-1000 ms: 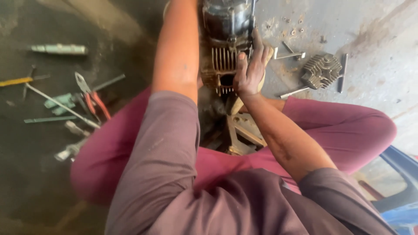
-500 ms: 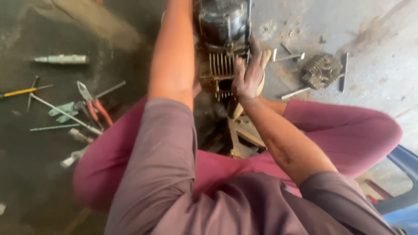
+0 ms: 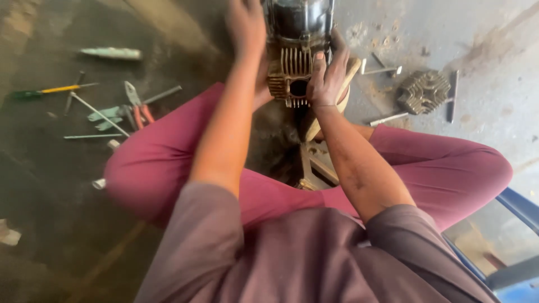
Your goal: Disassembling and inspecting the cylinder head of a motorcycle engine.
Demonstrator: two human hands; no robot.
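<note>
Landmark: finned engine block [image 3: 295, 76], on the floor [image 3: 494, 33] before the seated person's knees. Left of it: pliers [image 3: 137, 104], screwdriver [image 3: 48, 91], loose rods. Right of it: separate finned cylinder part [image 3: 424, 91], bolts [image 3: 382, 70] between the two.

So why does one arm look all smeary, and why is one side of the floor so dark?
Head view: the left hand and its forearm are motion-blurred; the right hand on the finned metal engine block looks sharper. The grey concrete floor is sunlit at right and shadowed at left around the red-handled pliers.
</note>
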